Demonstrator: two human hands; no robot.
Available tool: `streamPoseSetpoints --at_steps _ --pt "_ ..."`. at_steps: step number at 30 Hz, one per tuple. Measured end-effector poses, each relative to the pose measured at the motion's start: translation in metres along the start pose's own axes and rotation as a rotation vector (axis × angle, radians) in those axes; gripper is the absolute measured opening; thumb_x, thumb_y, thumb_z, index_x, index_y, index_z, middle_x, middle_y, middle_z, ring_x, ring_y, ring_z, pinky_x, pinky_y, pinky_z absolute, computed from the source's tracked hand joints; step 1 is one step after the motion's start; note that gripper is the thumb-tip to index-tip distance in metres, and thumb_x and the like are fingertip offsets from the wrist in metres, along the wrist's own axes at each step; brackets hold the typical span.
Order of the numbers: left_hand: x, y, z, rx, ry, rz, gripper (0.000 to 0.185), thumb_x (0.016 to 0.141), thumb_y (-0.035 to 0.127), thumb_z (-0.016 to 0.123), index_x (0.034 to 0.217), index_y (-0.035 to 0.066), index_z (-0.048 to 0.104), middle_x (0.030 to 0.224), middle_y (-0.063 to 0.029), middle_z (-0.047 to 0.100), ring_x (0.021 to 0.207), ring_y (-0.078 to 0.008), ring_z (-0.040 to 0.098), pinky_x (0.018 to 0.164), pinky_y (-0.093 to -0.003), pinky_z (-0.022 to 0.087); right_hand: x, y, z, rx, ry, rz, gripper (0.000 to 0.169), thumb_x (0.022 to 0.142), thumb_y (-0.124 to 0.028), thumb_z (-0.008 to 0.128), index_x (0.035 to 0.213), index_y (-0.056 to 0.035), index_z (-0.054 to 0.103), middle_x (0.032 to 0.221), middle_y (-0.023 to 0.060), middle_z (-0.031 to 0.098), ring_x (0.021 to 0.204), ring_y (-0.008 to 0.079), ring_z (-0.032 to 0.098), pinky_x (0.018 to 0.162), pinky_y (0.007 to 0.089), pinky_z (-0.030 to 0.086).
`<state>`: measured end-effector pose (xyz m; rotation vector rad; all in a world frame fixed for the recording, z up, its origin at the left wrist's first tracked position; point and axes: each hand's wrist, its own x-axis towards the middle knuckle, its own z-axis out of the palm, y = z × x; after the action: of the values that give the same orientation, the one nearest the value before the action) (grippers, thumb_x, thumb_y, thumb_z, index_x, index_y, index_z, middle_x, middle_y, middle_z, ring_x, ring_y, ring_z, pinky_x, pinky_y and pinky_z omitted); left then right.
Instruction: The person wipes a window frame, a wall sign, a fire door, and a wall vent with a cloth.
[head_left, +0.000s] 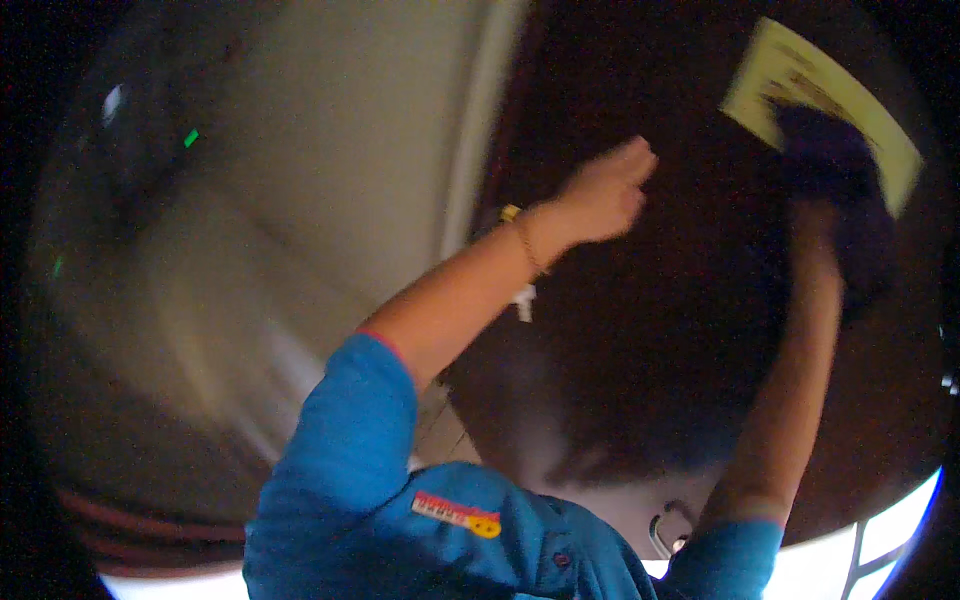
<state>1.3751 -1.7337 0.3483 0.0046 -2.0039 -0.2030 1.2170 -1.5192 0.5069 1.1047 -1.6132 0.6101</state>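
Note:
My right hand (814, 217) is mostly hidden by a dark cloth (832, 157), which it holds against a yellow sheet (900, 161) with dark markings. The sheet is on a dark brown panel (637, 337) that looks like a door; the cloth covers its lower middle. My left hand (604, 195) is in front of the same panel, left of the cloth, its fingers drawn together and blurred. Nothing shows in it, and I cannot tell whether it touches the panel. A thin bracelet circles that wrist.
Left of the dark panel runs a pale frame (472, 127) beside a beige wall (360, 120). A small white fitting (524, 304) shows below my left wrist. Floor tiles (446, 435) appear past my blue shirt (360, 435). Bright window panes (892, 532) lie at lower right.

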Motion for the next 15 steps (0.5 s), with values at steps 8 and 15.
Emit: streamPoseSetpoints --at_steps 8,15 --pt "-0.373 0.004 0.034 -0.154 -0.497 -0.792 0.041 0.092 0.019 0.054 0.128 0.001 0.054 0.142 -0.0223 0.042 0.128 -0.0396 0.044 0.107 -0.0460 0.036 -0.174 -0.143 0.046 0.873 0.008 0.156 0.052 0.094 -0.033 0.058 0.132 0.0018 0.053 0.133 0.0233 0.055 0.124 0.0363 0.051 0.107 0.0398 0.037" --pt "-0.696 -0.003 -0.073 0.062 -0.872 -1.038 0.025 0.087 0.023 0.054 0.091 0.003 0.068 0.098 -0.0201 0.067 0.093 -0.0399 0.064 0.078 -0.0516 0.052 -0.415 -0.366 0.202 1.108 -1.260 0.159 0.054 0.099 -0.029 0.053 0.136 0.0087 0.045 0.140 0.0275 0.047 0.130 0.0366 0.046 0.110 0.0385 0.034"
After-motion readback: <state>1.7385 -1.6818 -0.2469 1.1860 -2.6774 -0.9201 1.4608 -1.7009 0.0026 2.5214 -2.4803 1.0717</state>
